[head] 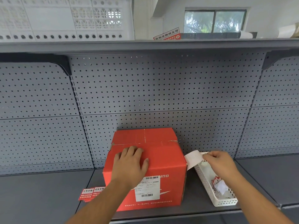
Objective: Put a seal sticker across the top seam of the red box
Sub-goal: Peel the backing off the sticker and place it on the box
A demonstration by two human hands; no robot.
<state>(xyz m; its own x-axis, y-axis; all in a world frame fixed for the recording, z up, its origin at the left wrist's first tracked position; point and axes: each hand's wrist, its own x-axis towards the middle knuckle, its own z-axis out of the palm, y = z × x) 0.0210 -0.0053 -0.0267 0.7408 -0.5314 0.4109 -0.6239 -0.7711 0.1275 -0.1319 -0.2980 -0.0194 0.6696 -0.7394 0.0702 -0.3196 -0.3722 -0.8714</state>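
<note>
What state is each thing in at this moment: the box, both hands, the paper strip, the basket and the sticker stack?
red box: flaps closed, no seal sticker visible across the top seam
left hand: flat, pressing on the box top
right hand: pinching a white paper strip over the basket
white basket: holds crumpled scraps
red sticker stack: lying flat on the shelf, left of the box

A grey metal shelf (48, 191) is carrying 3 things. The red box (150, 167) is sitting at its middle, a small pile of red seal stickers (88, 194) is lying just beside the box's left corner, and a white perforated basket (210, 188) is resting close on its right.
</note>
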